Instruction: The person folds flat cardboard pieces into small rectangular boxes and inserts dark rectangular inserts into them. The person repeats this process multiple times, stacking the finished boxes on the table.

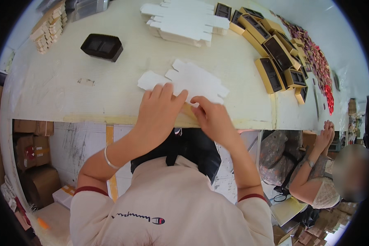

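The left hand (158, 108) and right hand (212, 121) are curling at a white carton blank (194, 80) beside the tabletop's (61, 98) near edge.
Whether they are gripping it, I cannot tell. A black insert tray (102, 47) is sitting toward the far left corner, stacked white blanks (184, 18) are lying by the far edge, and black-lined gold boxes (269, 74) are crowding toward the right edge. The beige shirt (172, 188) is bearing dark script lettering (137, 217) and a round emblem (158, 221).

Place: a packing workshop
Table (49, 98): long, carrying flat white card blanks (197, 78), piled gold boxes (269, 76)
Underneath: brown cartons (41, 184)
Right side: a co-worker (305, 180) nearby
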### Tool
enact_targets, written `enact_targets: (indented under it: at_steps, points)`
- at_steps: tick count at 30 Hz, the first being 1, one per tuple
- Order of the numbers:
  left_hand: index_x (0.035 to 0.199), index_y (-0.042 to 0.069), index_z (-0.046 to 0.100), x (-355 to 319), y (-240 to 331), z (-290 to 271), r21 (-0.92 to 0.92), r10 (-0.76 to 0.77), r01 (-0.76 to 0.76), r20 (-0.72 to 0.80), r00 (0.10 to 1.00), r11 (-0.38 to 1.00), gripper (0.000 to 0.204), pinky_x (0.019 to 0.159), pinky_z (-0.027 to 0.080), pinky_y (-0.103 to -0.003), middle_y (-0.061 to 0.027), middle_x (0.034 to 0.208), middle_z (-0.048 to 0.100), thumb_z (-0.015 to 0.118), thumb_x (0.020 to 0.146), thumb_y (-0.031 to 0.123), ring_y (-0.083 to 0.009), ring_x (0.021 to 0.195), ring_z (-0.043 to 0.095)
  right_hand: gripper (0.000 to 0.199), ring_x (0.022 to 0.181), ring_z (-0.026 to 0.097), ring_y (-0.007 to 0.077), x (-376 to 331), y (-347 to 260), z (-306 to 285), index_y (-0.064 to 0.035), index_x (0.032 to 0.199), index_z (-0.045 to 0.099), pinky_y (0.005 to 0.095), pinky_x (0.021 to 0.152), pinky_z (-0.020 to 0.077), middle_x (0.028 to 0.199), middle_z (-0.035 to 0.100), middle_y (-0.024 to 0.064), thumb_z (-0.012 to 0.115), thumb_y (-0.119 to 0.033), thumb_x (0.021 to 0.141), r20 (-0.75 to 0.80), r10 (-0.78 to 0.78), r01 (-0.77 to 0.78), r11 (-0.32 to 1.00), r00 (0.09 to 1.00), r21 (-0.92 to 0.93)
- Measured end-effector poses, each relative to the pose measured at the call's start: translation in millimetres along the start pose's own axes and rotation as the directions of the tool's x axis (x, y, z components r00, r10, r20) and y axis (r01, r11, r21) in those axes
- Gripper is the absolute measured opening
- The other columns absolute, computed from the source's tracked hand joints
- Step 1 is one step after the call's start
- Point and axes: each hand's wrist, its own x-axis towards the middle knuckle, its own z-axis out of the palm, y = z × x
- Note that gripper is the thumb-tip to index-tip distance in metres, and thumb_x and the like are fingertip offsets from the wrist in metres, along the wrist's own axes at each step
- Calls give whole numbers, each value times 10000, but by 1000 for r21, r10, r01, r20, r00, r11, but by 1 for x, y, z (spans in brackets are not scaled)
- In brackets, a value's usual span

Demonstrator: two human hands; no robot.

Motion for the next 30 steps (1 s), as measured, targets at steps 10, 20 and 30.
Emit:
enact_targets:
  at_steps: [10,20,30]
  points:
    - [1108,66,530,3,-40,5,-314,31,44,229,973,948,283,735,486,-412,-137,1030,617,599,840,9,-350,888,607,527,1149,530,377,-49,-11,3,-33,1264,554,402,964,448,1308,512,201,719,-83,766,-100,-339,343,939,935,20]
    - [935,69,602,35,-44,10,-341,304,-209,258,917,917,125,744,475,-375,-75,948,565,584,833,0,-278,870,567,195,709,517,276,-39,13,9,-65,904,609,381,666,413,797,537,88,657,-56,715,-121,-391,353,902,912,-249]
    - [799,63,618,29,-49,14,-325,365,-282,232,902,903,42,738,482,-340,-35,961,579,629,808,23,-239,875,568,219,964,558,269,-37,10,20,-11,929,596,377,823,459,1001,546,110,669,-83,735,-55,-512,452,799,857,-398]
